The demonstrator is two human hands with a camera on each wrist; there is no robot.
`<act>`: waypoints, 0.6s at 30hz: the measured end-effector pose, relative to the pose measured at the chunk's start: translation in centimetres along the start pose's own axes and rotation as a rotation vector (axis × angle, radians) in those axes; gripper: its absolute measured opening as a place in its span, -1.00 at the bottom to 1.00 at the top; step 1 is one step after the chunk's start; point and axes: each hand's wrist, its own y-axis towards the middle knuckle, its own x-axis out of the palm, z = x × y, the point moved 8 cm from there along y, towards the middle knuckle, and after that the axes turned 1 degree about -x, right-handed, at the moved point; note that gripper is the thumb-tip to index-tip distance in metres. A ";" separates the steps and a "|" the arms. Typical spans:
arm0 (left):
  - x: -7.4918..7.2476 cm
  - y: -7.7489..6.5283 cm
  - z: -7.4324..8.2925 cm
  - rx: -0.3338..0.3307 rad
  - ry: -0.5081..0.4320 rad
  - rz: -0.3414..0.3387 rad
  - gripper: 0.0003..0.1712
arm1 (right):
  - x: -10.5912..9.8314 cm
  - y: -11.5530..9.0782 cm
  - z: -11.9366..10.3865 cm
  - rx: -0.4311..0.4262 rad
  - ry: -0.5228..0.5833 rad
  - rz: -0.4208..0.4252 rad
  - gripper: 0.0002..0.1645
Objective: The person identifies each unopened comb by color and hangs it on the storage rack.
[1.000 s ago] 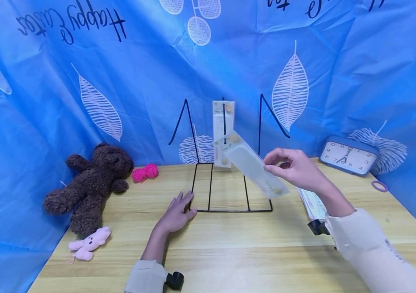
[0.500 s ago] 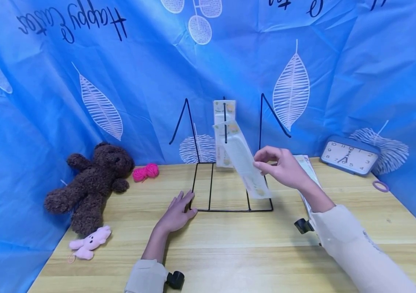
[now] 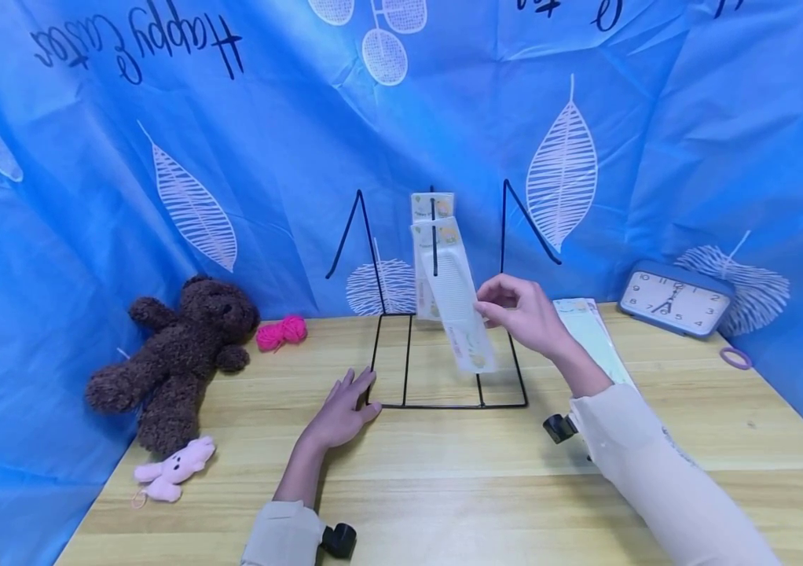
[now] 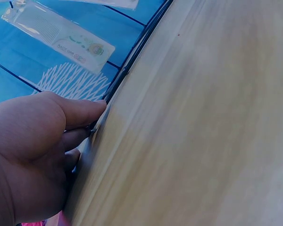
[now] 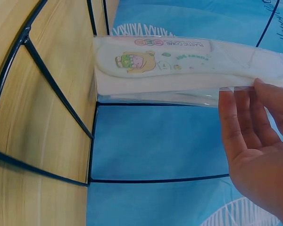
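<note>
A clear-packaged plastic comb (image 3: 456, 299) hangs tilted at the middle hook of the black wire rack (image 3: 444, 407), the hook's tip passing through its top. My right hand (image 3: 525, 316) pinches the package's right edge between thumb and fingers. In the right wrist view the comb package (image 5: 170, 66) shows its printed lower end. Behind it another packaged comb (image 3: 423, 206) hangs on the same hook, partly covered. My left hand (image 3: 338, 413) rests on the rack's front left corner with fingers spread; in the left wrist view, the thumb (image 4: 85, 112) lies against the wire.
More flat packages (image 3: 588, 330) lie right of the rack, partly under the right forearm. A blue clock (image 3: 673, 301) and purple ring (image 3: 735, 358) are farther right. At left are a brown teddy bear (image 3: 182, 362), pink yarn (image 3: 281, 333) and a pink plush toy (image 3: 175, 469).
My right hand has moved left, swinging the comb package from a steep slant to nearly upright and raising its top along the hook toward the rear one. My left hand has stayed put.
</note>
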 end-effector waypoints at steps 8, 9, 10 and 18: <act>0.1 0.0 -0.3 -0.005 -0.013 -0.001 -0.32 | 0.6 1.2 1.1 0.011 0.040 0.023 -0.81; 0.1 0.0 -0.3 -0.008 -0.017 -0.002 -0.32 | 0.6 1.4 1.1 0.015 0.050 0.027 -0.81; 0.1 0.0 -0.2 -0.009 -0.021 -0.001 -0.32 | 0.7 1.5 1.2 0.017 0.059 0.031 -0.81; 0.0 -0.1 -0.2 -0.009 -0.018 0.001 -0.32 | 1.2 2.9 1.5 0.048 0.111 0.071 -0.84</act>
